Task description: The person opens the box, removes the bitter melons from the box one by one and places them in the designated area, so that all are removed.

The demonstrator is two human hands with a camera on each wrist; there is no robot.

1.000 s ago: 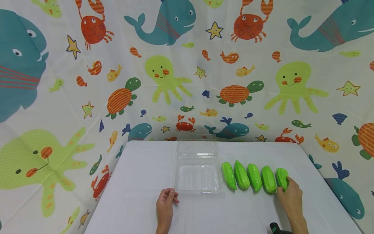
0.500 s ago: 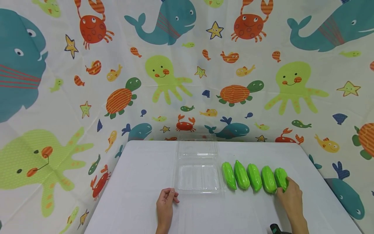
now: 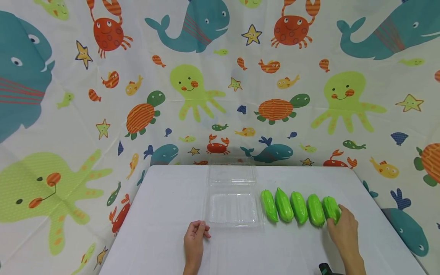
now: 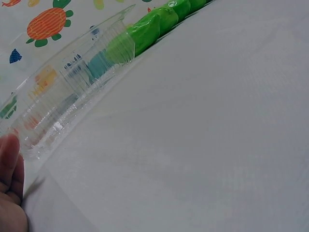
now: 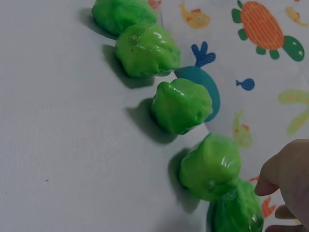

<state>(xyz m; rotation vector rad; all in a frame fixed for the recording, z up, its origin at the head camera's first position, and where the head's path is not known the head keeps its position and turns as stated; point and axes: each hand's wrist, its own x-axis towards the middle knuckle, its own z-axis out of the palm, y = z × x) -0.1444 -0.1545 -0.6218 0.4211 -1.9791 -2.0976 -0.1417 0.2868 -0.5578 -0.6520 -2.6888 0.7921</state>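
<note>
Five glossy green vegetables lie side by side on the white table (image 3: 165, 198). My right hand (image 3: 343, 231) grips the rightmost green vegetable (image 3: 331, 208), thumb at its near end and fingers along its right side. In the right wrist view that vegetable (image 5: 236, 212) sits at the bottom edge beside my right hand (image 5: 289, 174), pressed against its neighbour (image 5: 211, 166). An open clear clamshell container (image 3: 232, 226) stands left of the row. My left hand (image 3: 195, 238) rests on the table by its front left corner, fingers loosely curled and holding nothing. The left wrist view shows the container (image 4: 63, 96) close to that hand (image 4: 9, 193).
The container's lid (image 3: 232, 173) lies flat behind its base. A sea-creature patterned cloth (image 3: 220, 76) hangs behind and around the table. A small black object (image 3: 324, 269) sits at the near edge by my right forearm.
The rightmost green vegetable has tilted slightly left toward its neighbour under my right hand. My left hand has stayed put.
</note>
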